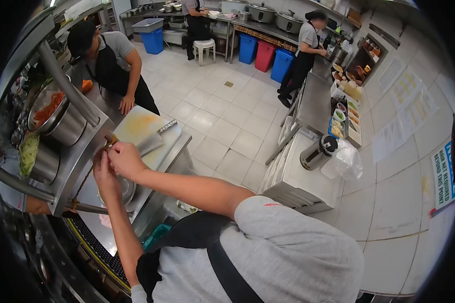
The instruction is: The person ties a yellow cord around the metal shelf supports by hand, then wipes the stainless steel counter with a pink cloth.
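Note:
My right hand (126, 159) is closed in a pinch beside the edge of a metal shelf, just under a knot of yellowish cord (113, 139). Close against it, my left hand (105, 174) is also closed, fingertips pointing up. A twisted cord (84, 183) runs down along the shelf edge behind my left hand. What the fingers pinch is too small to make out. Below the hands a round metal bowl (129, 192) is partly hidden. A cleaver (151, 144) lies on the white cutting board (141, 123) beyond my right hand.
On the metal shelf (97, 132) stand pots with shredded orange (49, 108) and green (29, 154) food. A co-worker (114, 63) leans over the counter at left; other people work farther back. At right, a thermal flask (318, 151) stands on a white cabinet (293, 174).

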Motion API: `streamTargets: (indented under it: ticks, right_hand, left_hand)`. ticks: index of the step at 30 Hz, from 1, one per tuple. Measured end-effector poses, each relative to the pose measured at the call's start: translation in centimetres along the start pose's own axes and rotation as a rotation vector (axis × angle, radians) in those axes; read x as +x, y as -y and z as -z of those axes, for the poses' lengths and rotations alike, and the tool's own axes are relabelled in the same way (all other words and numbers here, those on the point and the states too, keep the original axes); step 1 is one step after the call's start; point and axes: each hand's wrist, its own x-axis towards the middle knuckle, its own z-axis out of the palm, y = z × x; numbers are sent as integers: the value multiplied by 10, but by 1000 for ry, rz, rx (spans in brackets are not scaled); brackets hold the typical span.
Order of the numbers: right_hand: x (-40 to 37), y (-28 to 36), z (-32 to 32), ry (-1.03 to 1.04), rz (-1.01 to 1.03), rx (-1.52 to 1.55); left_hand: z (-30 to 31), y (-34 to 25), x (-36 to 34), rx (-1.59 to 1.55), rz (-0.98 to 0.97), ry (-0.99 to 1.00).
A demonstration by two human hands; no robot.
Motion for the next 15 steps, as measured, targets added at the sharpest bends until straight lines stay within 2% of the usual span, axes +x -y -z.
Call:
streamTargets:
  ticks: [3, 6, 7, 8, 10, 11, 12, 13, 14, 15]
  right_hand:
    - [-3, -10, -6, -213, 473, -482]
    - [-1, -6, -4, -174, 436, -475]
    - [2, -10, -5, -179, 361, -362]
    - [6, -15, -10, -172, 280, -240]
    - [2, 14, 1, 93, -422, 538]
    - [-8, 40, 3, 72, -526, 588]
    - [1, 30, 0, 61, -608, 725]
    - [2, 29, 1, 47, -640, 734]
    - [7, 24, 6, 158, -687, 830]
    - [5, 23, 9, 160, -677, 836]
  left_hand:
    - [1, 5, -1, -8, 34, -60]
    - [5, 20, 2, -24, -8, -11]
    - [10, 19, 3, -26, -36, 10]
    - [1, 12, -5, -137, 62, 12]
    - [-3, 10, -12, -122, 163, -53]
    - [1, 15, -10, -125, 117, -43]
    - [-3, 13, -11, 23, 20, -54]
    - [-8, 6, -18, -77, 27, -48]
    - [-14, -6, -27, 50, -35, -78]
    - [-29, -23, -36, -47, 40, -121]
